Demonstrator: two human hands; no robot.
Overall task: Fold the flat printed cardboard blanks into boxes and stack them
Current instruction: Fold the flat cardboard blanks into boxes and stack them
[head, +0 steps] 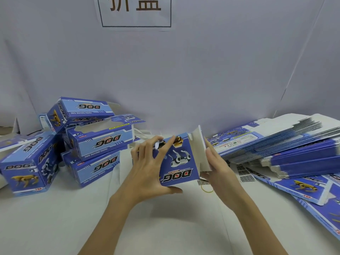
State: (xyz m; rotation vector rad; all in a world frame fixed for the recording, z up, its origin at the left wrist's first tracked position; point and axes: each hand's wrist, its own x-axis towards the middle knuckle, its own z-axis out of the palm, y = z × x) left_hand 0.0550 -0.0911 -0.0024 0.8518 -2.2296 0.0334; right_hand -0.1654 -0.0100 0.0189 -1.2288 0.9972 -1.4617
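A blue printed "DOG" box (179, 162) is held above the middle of the white table. My left hand (150, 168) grips its left side, fingers over the top face and thumb under the near edge. My right hand (215, 168) presses straight fingers against the white end flap (199, 144) at the box's right end, which stands partly raised. Several folded boxes (99, 140) lie piled at the left. A thick stack of flat blanks (276, 144) lies fanned out at the right.
More flat blanks (303, 188) lie spread along the right near edge. A yellow rubber band (207, 188) lies on the table under the held box. A white backdrop with a framed sign (136, 11) hangs behind the table.
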